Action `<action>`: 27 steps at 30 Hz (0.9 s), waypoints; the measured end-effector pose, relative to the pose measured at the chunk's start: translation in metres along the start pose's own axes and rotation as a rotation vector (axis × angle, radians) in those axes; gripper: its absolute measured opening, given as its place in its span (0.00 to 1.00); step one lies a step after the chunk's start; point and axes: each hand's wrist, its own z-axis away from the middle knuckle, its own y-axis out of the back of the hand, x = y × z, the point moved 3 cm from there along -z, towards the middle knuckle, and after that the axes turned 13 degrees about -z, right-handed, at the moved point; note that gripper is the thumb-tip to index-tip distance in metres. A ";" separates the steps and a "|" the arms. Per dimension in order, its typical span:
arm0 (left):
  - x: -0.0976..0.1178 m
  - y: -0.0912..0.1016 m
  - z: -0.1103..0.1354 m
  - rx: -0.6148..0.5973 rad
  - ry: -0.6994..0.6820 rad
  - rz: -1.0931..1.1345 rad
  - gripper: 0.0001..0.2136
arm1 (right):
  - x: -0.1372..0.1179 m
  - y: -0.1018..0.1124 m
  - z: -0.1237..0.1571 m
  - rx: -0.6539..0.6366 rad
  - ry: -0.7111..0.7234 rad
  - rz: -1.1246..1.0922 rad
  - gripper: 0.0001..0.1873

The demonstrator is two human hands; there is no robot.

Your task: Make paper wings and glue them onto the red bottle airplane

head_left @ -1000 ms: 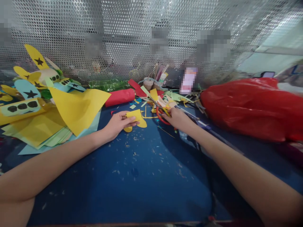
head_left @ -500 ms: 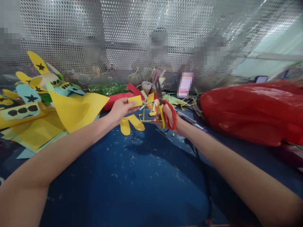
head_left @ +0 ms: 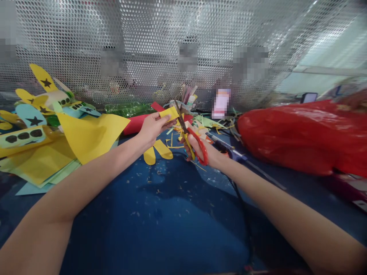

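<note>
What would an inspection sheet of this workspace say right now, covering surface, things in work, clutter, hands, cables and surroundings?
Surface: blue table, sprinkled with pale specks.
Things in work: small yellow paper with scissors at its right edge; contact unclear. Two yellow strips lie below.
Clutter: paper scraps beyond the scissors; large yellow sheet at left; green bottle behind; red bag at right.
Hands: left hand grips the small yellow paper; right hand holds the scissors.
Cables: dark cable under the right forearm.
Surroundings: perforated metal screen behind; beyond it, unclear.
</note>
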 end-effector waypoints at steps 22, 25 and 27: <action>-0.003 -0.007 -0.002 -0.005 -0.013 0.018 0.04 | 0.009 0.003 0.002 -0.021 -0.162 -0.065 0.28; -0.002 -0.007 -0.002 -0.014 -0.004 0.014 0.04 | 0.010 0.002 0.001 -0.015 -0.162 -0.083 0.28; -0.001 -0.007 -0.002 -0.016 0.001 0.003 0.04 | 0.012 0.002 0.000 -0.003 -0.153 -0.082 0.28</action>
